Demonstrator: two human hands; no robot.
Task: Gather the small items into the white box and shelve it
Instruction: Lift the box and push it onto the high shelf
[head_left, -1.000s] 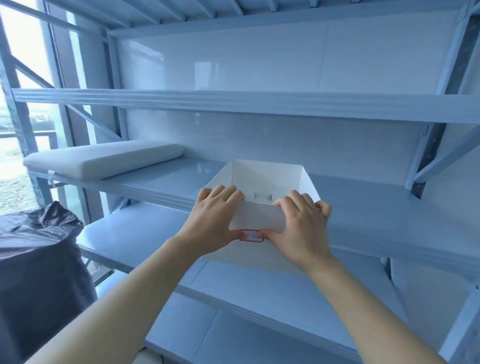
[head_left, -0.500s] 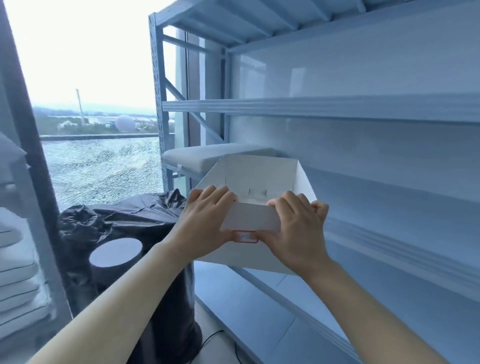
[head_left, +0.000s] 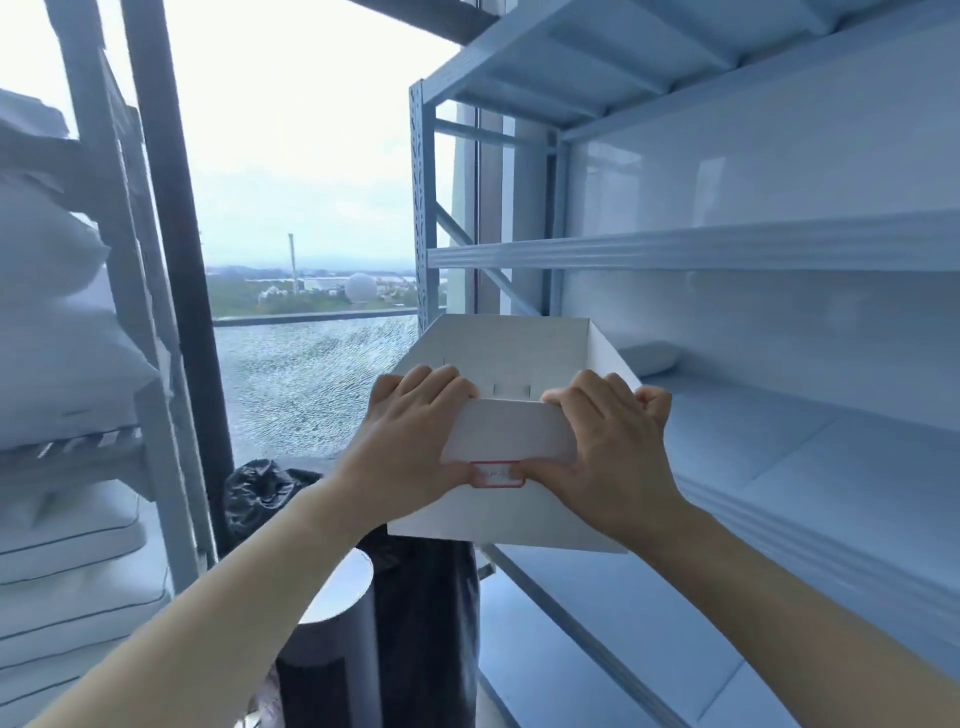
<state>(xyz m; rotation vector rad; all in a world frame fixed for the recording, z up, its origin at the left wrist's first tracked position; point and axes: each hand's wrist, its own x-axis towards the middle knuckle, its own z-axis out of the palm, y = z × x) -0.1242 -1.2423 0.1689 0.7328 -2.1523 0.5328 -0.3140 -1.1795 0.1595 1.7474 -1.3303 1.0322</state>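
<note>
Left hand (head_left: 410, 447) and right hand (head_left: 605, 457) clamp the open white cardboard box (head_left: 511, 436) clear of the pale-blue metal shelf's (head_left: 779, 499) edge, contents hidden.

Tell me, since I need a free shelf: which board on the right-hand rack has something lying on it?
The middle board: a white cushion lies at its far end; others look bare.

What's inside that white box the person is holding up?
Only bare white inner walls of the white box show. Its floor, and anything lying on it, is hidden behind the near wall, which the left hand and right hand grip.
</note>
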